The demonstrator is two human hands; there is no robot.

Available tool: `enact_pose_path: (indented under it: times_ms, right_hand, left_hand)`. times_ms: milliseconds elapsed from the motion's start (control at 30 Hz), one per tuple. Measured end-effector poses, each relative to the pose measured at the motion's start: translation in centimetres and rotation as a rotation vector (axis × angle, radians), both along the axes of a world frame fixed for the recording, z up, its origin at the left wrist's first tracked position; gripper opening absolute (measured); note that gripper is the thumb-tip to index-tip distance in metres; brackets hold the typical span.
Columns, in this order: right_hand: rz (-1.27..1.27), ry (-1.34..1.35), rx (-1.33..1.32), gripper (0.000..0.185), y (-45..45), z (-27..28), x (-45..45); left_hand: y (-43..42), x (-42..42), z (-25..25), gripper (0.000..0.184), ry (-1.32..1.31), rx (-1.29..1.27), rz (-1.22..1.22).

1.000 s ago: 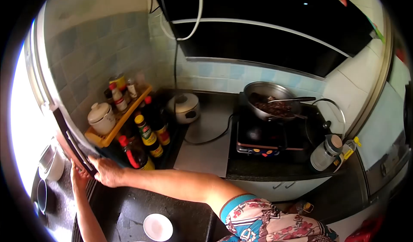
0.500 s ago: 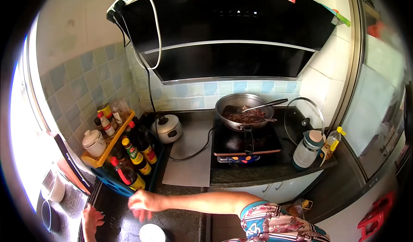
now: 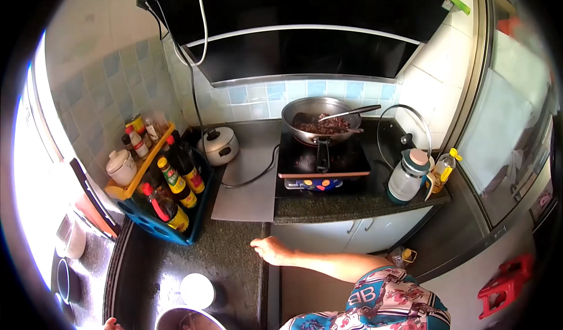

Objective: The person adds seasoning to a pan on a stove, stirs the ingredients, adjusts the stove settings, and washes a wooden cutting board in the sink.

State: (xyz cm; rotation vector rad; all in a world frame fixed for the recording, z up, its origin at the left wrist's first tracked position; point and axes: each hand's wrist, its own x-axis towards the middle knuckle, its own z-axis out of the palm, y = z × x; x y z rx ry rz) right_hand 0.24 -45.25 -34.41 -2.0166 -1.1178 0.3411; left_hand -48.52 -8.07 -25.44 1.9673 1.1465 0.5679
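Observation:
My right hand is above the front edge of the dark counter, fingers curled inward and palm hidden. Nothing sticks out of it, and I cannot make out whether it holds anything small. Only the fingertips of my left hand show at the bottom edge. Between the hands, a white round bowl or lid sits on the counter. Just in front of it, the rim of a metal pot enters the view, with something brownish inside. A wok of dark chopped food stands on an induction cooker, a spatula resting in it.
A blue basket of sauce bottles, with a yellow shelf of jars, is at the left. A small white pot stands behind a grey mat. Right of the cooker are a glass lid, a kettle and an oil bottle.
My right hand has moved right, away from the spot near the blue basket. My left hand has dropped nearly out of view. The view has tilted down, bringing the metal pot in.

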Motion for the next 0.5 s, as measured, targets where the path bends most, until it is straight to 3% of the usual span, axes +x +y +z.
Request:
enact_pose_path:
  times_ms: [67,100,233,367,433,467,500]
  right_hand:
    - [-0.082,-0.043,0.18,0.016,-1.1,-2.1,-1.0]
    - [-0.063,-0.041,0.1,0.013,-1.7,-3.0,-0.9]
    - [-0.145,-0.024,0.189,0.02,-5.2,-2.4,-4.5]
    - [-0.142,0.063,-0.017,0.025,-8.8,-2.3,-8.8]
    - [-0.117,0.002,-0.279,0.025,-10.2,-0.5,-12.3]
    - [-0.109,0.002,-0.283,0.025,-10.6,-0.4,-14.0]
    - [0.005,-0.132,-0.395,0.025,-11.1,-0.3,-15.7]
  left_hand:
    - [-2.0,-2.1,0.6,0.036,0.041,-0.044,0.069]
    - [-3.3,-2.8,1.1,0.036,0.076,-0.025,0.085]
    - [-7.3,-6.7,2.0,0.036,0.167,0.051,0.076]
    - [-11.0,-11.8,2.4,0.036,0.226,0.126,0.044]
    - [-13.0,-14.5,2.7,0.036,0.254,0.172,0.02]
    - [-13.9,-16.0,2.9,0.036,0.266,0.193,0.002]
    - [-14.7,-17.4,3.1,0.036,0.276,0.218,-0.019]
